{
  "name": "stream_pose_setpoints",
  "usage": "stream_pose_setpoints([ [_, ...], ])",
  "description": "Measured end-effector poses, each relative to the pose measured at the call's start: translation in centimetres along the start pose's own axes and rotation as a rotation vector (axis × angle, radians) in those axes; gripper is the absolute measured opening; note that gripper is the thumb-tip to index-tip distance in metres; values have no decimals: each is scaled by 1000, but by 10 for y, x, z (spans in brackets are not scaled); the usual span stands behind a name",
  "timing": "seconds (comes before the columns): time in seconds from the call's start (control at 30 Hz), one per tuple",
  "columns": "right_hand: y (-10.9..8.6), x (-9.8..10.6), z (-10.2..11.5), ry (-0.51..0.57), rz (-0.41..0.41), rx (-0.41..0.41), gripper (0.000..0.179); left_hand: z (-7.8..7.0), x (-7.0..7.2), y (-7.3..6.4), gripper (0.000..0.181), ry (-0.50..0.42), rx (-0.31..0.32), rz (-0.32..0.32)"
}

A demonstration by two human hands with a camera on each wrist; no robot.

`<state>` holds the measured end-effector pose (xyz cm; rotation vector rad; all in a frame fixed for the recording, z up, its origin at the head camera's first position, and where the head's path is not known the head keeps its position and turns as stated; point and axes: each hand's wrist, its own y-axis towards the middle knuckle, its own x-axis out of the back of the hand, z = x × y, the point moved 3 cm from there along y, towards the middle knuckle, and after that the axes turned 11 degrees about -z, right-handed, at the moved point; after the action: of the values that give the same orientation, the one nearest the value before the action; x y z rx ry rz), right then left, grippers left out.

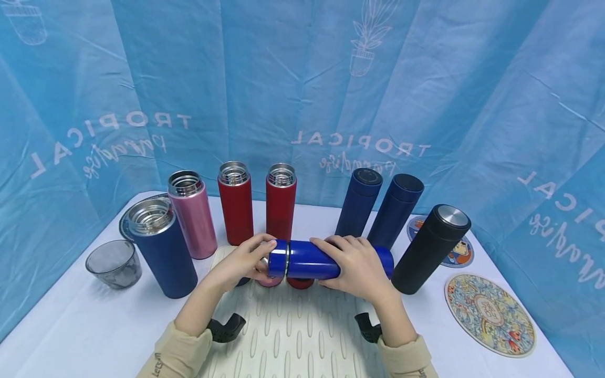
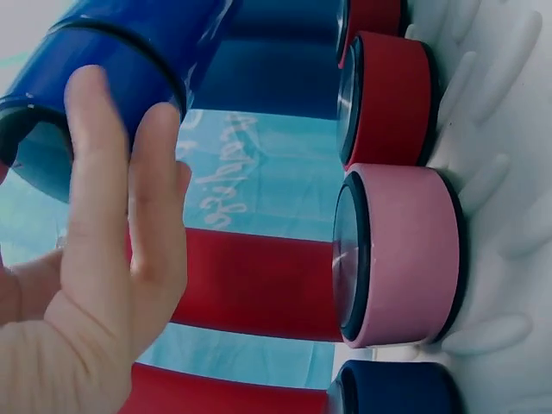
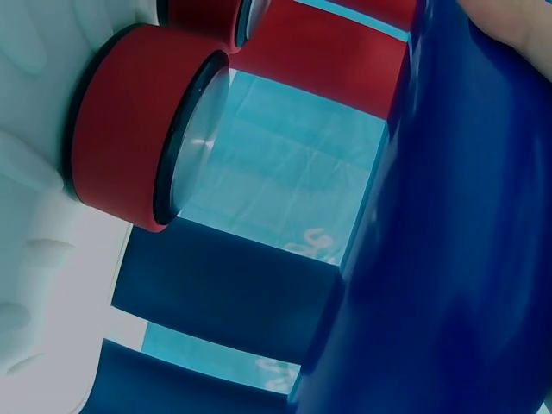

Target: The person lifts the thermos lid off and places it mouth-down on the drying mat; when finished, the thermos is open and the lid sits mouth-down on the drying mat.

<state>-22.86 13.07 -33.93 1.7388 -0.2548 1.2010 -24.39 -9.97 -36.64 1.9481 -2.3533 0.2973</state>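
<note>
A glossy bright blue thermos bottle (image 1: 307, 260) lies sideways in the air above the cream ribbed mat (image 1: 293, 336). Its lid (image 1: 279, 254), at the left end, is set off from the body by a dark ring. My left hand (image 1: 246, 260) grips that lid with its fingers over the top. Round the body, toward the right end, my right hand (image 1: 356, 265) holds the bottle. Just behind and below it stand loose lids on the mat: a navy one (image 2: 397, 385), a pink one (image 2: 410, 256) and two red ones (image 3: 142, 125), partly hidden in the head view.
Lidless navy (image 1: 165, 257), pink (image 1: 195, 223) and red bottles (image 1: 236, 210) stand at left and centre back. At right are two lidded navy bottles (image 1: 394, 215) and a black one (image 1: 430, 249). A smoky glass bowl (image 1: 113, 265) sits left; a patterned round coaster (image 1: 491, 315) lies right.
</note>
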Motion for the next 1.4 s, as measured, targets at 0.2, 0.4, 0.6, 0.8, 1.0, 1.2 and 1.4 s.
stream_pose_setpoints([
  [0.2,-1,1,-1,-13,15,-17,84,-1,1,-4,63,15,-77,110],
  [0.4,-1,3,-3,-7,18,-26,82,-5,8,-6,83,86,-336,111],
  [0.6,-1,3,-4,-9,16,-31,82,-9,8,-4,61,56,-418,87],
  [0.8,-1,4,-3,-1,12,-40,82,-6,8,-4,57,69,-321,57],
  [1.0,0,4,-3,0,6,-35,82,-3,7,-1,53,100,-267,40],
  [1.2,0,5,-4,-3,-1,-33,82,-3,6,-2,67,64,-241,73],
  [1.4,0,7,-4,22,-9,-46,81,-5,4,-2,83,29,-350,132],
])
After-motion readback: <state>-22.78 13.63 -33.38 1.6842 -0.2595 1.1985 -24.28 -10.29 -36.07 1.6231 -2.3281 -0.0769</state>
